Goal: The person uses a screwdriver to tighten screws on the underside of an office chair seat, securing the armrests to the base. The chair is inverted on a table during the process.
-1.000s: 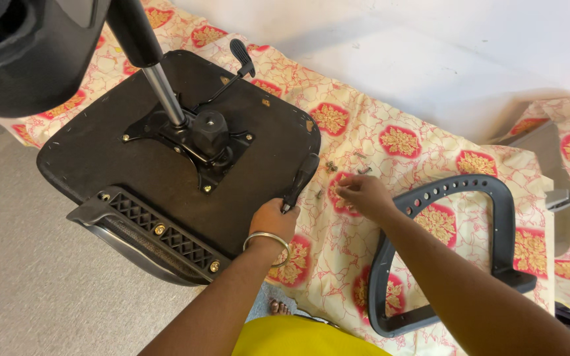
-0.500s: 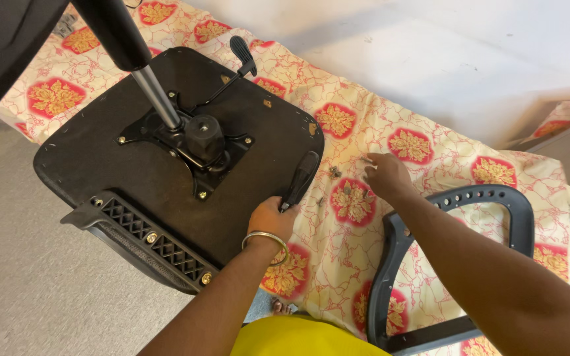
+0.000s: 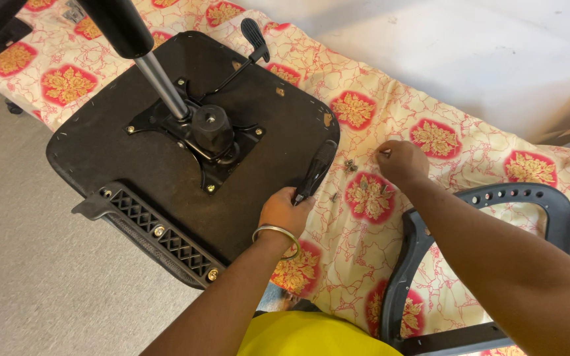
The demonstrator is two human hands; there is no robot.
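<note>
An upturned black office chair seat (image 3: 133,165) lies on a floral cloth (image 3: 364,264). Its metal mechanism (image 3: 212,135) and gas cylinder (image 3: 159,82) point up. My left hand (image 3: 284,212), with a gold bangle on the wrist, grips the lower end of a black elongated tool (image 3: 316,170) at the seat's right edge. My right hand (image 3: 400,161) rests on the cloth to the right, fingertips pinched together; I cannot see whether anything is between them. Small screws (image 3: 349,165) lie loose between the two hands.
A dark grey curved plastic chair frame (image 3: 410,264) lies on the cloth under my right forearm. The seat's adjustment lever (image 3: 255,33) sticks out at the top. Grey floor (image 3: 21,277) spreads to the left, and a white surface (image 3: 496,53) sits beyond the cloth.
My right hand has moved right, away from the loose screws. The view has shifted and moved closer. My left hand has kept its grip on the black tool.
</note>
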